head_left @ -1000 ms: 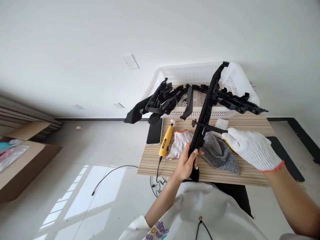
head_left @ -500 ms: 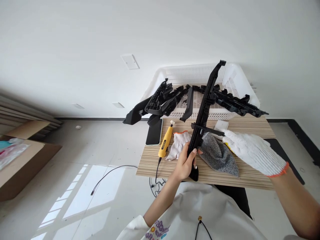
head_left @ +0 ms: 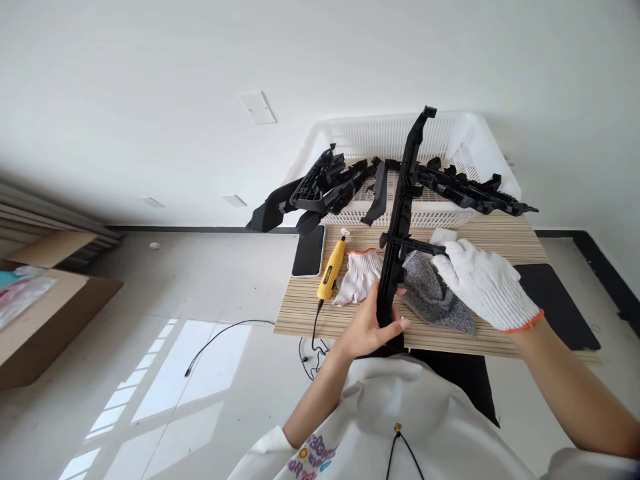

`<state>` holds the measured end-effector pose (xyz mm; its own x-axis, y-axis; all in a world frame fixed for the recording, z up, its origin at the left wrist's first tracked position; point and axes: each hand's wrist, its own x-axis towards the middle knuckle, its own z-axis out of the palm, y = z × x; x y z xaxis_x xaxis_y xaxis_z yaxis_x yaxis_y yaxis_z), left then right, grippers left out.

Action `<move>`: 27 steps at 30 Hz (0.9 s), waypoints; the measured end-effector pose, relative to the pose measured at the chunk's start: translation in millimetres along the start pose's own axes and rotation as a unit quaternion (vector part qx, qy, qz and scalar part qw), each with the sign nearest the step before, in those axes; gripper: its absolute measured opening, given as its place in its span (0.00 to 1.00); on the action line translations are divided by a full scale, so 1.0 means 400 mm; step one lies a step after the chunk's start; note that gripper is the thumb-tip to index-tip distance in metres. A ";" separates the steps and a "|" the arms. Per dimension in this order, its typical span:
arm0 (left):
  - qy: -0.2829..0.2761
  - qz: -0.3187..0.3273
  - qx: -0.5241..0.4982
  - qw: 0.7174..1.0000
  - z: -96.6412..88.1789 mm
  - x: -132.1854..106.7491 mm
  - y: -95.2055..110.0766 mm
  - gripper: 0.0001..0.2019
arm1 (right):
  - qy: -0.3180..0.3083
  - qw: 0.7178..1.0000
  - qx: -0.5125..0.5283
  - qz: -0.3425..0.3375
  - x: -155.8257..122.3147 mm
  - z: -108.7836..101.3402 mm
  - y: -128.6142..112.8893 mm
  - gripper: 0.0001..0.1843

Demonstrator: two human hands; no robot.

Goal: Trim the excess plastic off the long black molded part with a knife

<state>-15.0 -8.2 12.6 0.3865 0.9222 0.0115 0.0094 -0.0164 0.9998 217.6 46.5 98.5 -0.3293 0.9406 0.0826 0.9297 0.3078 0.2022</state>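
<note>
Since a second ago, the long black plastic part (head_left: 400, 220) has swung more upright, its top end now clear above the basket rim, and the gloved right hand (head_left: 483, 280) has drawn in closer to it. The part stands nearly vertical over the front middle of the desk (head_left: 500, 233). Its lower end is clasped by the bare left hand (head_left: 373, 327), fingers wrapped around the bar. A short side arm sticks out to the right partway up the bar, and the right hand, in a white knit glove with an orange cuff, grips the tip of that arm with curled fingers.

Just behind the bar and under the right hand lies a grey knit cloth (head_left: 437, 303). To the left of the bar a second white glove (head_left: 357, 277) lies flat on the desk, and beside it a yellow rotary tool (head_left: 333, 270) with a black cord running off the front edge. Farther left, a dark phone (head_left: 309, 252) lies at the desk's corner. At the back of the desk sits a white plastic basket (head_left: 465, 143) with more black plastic parts (head_left: 320, 193) lying across it and hanging over both sides. A cardboard box (head_left: 45, 320) stands on the floor far to the left.
</note>
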 end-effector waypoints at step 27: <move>-0.152 -0.015 -0.042 0.987 -0.005 -0.059 0.004 0.69 | 0.082 0.994 -0.023 0.066 -0.039 0.002 0.006 0.25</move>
<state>-25.8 -29.1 14.2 0.6459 0.7633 -0.0096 -0.0463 0.0518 0.9976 225.1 32.7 97.1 -0.2304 0.9355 0.2679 0.9594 0.1724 0.2232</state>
